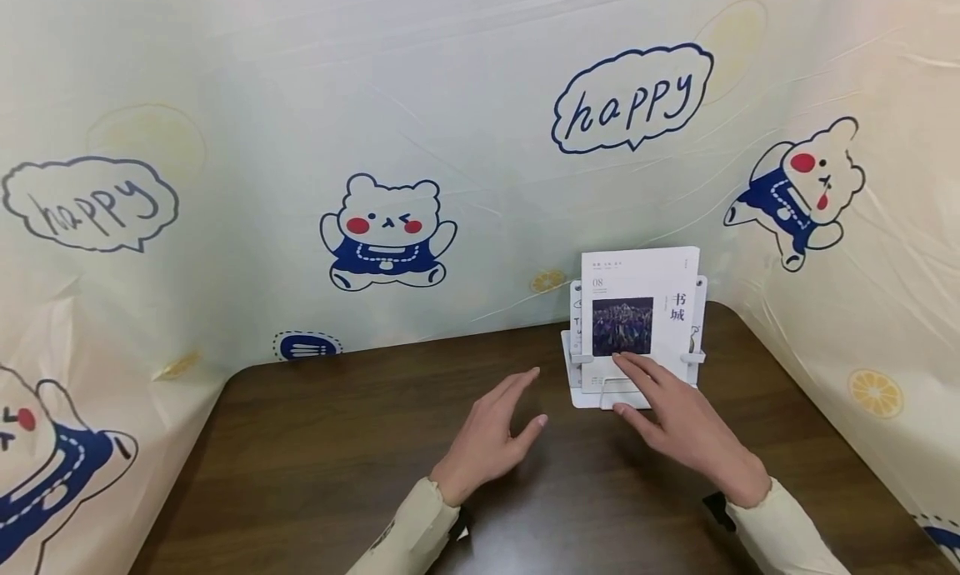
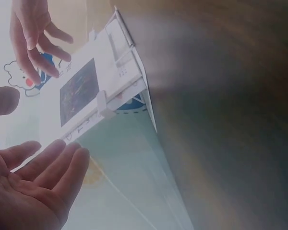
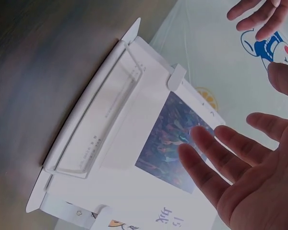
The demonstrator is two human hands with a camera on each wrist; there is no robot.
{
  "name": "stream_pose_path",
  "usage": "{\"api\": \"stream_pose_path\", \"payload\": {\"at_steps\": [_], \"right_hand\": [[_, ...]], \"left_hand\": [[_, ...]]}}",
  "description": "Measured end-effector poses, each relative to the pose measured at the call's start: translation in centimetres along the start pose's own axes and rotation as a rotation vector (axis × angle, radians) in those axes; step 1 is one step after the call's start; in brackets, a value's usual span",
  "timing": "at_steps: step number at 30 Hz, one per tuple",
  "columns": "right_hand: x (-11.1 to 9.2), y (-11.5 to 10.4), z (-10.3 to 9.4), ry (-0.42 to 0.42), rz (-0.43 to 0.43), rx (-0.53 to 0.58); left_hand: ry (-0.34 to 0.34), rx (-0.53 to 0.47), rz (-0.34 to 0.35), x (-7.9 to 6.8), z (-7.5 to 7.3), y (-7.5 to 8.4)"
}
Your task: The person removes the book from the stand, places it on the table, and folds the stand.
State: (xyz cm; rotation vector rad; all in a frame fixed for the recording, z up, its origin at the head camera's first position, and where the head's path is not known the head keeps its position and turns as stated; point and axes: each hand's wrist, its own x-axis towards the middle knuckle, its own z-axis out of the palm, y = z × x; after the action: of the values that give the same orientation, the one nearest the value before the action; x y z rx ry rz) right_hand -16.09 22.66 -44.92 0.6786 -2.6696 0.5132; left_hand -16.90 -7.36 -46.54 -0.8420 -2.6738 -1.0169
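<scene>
A white book (image 1: 641, 275) with a dark square picture (image 3: 170, 143) on its cover stands upright, leaning slightly back on a white book stand (image 1: 583, 398). Side clips of the stand hold its edges, and a wire loop (image 3: 89, 167) crosses the lower cover. My right hand (image 1: 686, 425) hovers in front of the book with fingers extended, overlapping its lower part in the head view. To the left of the stand, my left hand (image 1: 487, 437) is held above the table, fingers loosely extended and thumb apart. Neither hand holds anything.
The dark brown wooden table (image 1: 315, 467) has rounded back corners. Behind it and along both sides hangs a pale sheet (image 1: 480, 142) printed with bears, orange slices and "happy" bubbles. The stand is close to the table's back right corner.
</scene>
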Motion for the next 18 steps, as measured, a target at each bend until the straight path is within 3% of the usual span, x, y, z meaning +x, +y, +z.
{"api": "stream_pose_path", "payload": {"at_steps": [9,18], "right_hand": [[0.1,1.0,0.0,0.052,0.012,0.021],[0.4,1.8,-0.1,0.070,0.043,0.045]], "left_hand": [[0.023,-0.044,0.003,1.6,0.5,0.3],[0.026,-0.117,-0.048,2.9,0.7,0.4]]}}
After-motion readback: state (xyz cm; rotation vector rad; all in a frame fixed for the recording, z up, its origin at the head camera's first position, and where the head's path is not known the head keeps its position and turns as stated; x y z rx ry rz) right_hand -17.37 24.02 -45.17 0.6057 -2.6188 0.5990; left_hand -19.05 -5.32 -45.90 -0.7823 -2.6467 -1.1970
